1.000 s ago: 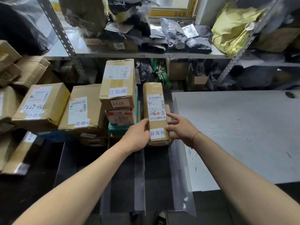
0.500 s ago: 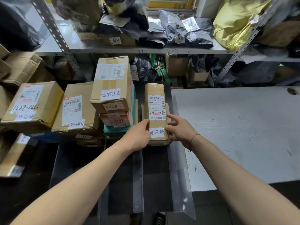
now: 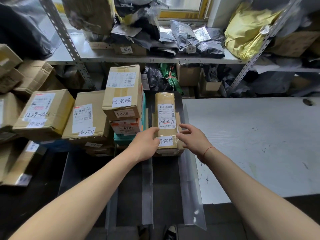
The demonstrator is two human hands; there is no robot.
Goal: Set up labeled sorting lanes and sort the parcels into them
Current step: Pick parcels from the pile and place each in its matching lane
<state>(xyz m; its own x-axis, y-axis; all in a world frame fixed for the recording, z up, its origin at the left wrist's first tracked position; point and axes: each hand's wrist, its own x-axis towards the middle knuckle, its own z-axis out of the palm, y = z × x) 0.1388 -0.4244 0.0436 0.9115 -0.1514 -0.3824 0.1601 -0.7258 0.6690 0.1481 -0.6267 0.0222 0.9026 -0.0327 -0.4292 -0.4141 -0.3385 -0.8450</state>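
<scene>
Head camera view, looking down along two bare forearms toward a row of cardboard parcels set in lanes divided by clear plastic strips. Farthest right in the row, a long tape-wrapped parcel [image 3: 165, 123] lies on top of a flatter box, just beside the edge of a grey desk [image 3: 251, 144]. It carries a shipping label, the handwritten number 1006-0175, and a white lane label [image 3: 166, 141] with Chinese characters near its front end. The left hand [image 3: 145, 144] rests against the parcel's left side, fingers curled loosely along its edge. The right hand [image 3: 192, 137] sits at the parcel's right side with fingers spread and relaxed; whether they touch the parcel cannot be told. A thin red string circles the right wrist. To the left stands a stack of boxes [image 3: 123, 101] topped by one with its own white label, then a wide box [image 3: 86, 116] and another labelled box [image 3: 43, 113] farther left. Metal shelving [image 3: 155, 58] behind holds grey and yellow mailer bags.
</scene>
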